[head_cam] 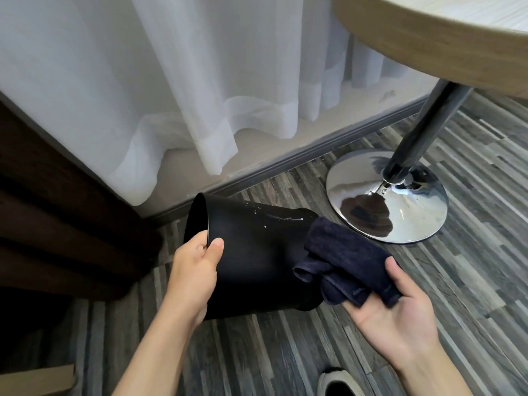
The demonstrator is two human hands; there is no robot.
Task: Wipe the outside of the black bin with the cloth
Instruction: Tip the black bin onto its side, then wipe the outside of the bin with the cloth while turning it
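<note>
The black bin (251,252) was held tipped on its side at the centre of the frame, just above the floor (428,281), its open mouth turned to the left and its base to the right. Its rim was pinched by the left hand (197,270), thumb on the outer wall and fingers hooked inside. The cloth (345,261), dark and bunched, was held in the right hand (400,304) with a loose, half-open grip, thumb over the top, and was pressed against the bin's wall near the base. Pale streaks and droplets (271,215) were seen along the upper side of the bin; whether these were wet or dried could not be told.

From here, the bin could be twisted out of the narrow rim pinch if the wiping stroke were pushed hard. The cloth could also slip from so slack a hold, and the marks on the far upper side could be missed unless the bin were rotated.
</note>
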